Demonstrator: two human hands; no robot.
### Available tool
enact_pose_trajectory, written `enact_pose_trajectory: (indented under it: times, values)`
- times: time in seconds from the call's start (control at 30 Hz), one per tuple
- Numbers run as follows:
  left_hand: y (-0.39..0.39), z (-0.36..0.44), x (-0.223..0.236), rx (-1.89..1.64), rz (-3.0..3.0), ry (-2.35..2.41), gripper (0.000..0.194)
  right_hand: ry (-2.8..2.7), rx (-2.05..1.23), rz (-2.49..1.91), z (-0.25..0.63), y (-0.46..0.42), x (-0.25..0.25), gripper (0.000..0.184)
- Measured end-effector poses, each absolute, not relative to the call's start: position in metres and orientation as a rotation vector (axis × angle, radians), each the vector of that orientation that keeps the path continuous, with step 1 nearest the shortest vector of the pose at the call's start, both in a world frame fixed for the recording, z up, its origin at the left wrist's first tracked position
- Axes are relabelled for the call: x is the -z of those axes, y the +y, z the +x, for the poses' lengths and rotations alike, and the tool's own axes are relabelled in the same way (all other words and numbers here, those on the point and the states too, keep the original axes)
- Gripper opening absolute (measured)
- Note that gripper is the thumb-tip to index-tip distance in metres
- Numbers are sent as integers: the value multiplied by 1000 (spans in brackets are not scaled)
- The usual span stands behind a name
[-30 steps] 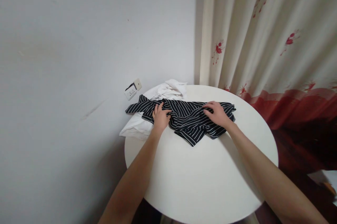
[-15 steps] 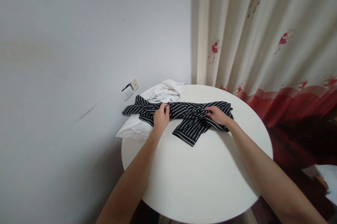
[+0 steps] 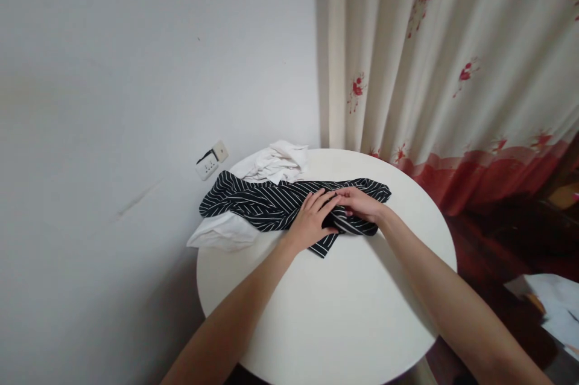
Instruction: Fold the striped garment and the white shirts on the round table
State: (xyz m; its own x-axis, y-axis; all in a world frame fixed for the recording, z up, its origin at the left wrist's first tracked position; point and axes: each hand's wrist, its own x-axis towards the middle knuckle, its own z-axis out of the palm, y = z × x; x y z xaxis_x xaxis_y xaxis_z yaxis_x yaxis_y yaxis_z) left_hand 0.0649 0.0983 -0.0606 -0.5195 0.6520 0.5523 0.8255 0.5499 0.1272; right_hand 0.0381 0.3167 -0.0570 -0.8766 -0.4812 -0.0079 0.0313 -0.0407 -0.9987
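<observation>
A black shirt with white stripes lies bunched lengthwise across the round table, and a sleeve end sticks out toward me below my hands. My left hand rests on the shirt's middle with its fingers spread over the cloth. Just to its right, my right hand is closed on a fold of the shirt, its fingertips close to the left fingers and partly hidden. White cloth lies crumpled behind the shirt, and a white piece shows from under its left end.
The white round table stands against a pale wall with a socket. A cream curtain with red flowers hangs behind on the right. White papers or cloth show at lower right.
My left hand has let go of the shirt's left part and moved right, beside my right hand, with its fingers spread. The shirt's left end lies wider. The view has shifted slightly.
</observation>
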Motion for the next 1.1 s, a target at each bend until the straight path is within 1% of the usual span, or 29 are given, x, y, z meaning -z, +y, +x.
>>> enact_pose_trajectory:
  times: [0.1, 0.17, 0.2, 0.27, 0.33, 0.37, 0.4, 0.47, 0.53, 0.57, 0.63, 0.7, 0.83, 0.9, 1.0, 1.03, 1.1]
  values:
    - [98, 64, 62, 607, -1164, -2334, 58, 1660, 1974, -552, 43, 315, 51, 44]
    - [89, 59, 61, 691, -1142, -2341, 46, 1726, 1994, -561, 42, 319, 49, 51]
    - [84, 56, 60, 740, -1118, -2349, 43, 1863, 1999, -563, 40, 323, 48, 51]
    - [74, 51, 60, 865, -1042, -2349, 37, 2280, 1900, -604, 36, 333, 47, 44]
    - [68, 47, 59, 1026, -941, -2311, 28, 2619, 1622, -744, 34, 345, 46, 41]
    - [66, 46, 59, 1113, -898, -2287, 23, 2683, 1448, -832, 35, 352, 45, 46]
    - [65, 46, 58, 1201, -855, -2266, 17, 2685, 1279, -896, 37, 357, 45, 56]
    - [63, 46, 57, 1352, -750, -2262, 11, 2634, 1006, -898, 43, 362, 48, 87]
    - [62, 46, 55, 1443, -599, -2275, 14, 2657, 824, -790, 48, 357, 52, 113]
    - [61, 45, 54, 1467, -513, -2274, 17, 2695, 761, -746, 50, 352, 55, 121]
    - [59, 43, 53, 1491, -330, -2248, 22, 2798, 683, -721, 51, 337, 60, 128]
    - [56, 38, 53, 1509, -200, -2209, 20, 2904, 652, -770, 50, 322, 63, 121]
    - [49, 31, 52, 1580, -104, -2193, 12, 3034, 653, -926, 46, 310, 64, 90]
    - [47, 30, 52, 1609, -69, -2199, 14, 3038, 663, -985, 48, 308, 63, 86]
    - [46, 31, 52, 1674, -103, -2215, 19, 3033, 701, -1107, 54, 299, 61, 90]
    - [45, 32, 52, 1705, -121, -2228, 20, 3033, 726, -1165, 56, 295, 61, 86]
    - [45, 34, 50, 1766, -135, -2264, 22, 3010, 828, -1287, 57, 288, 62, 66]
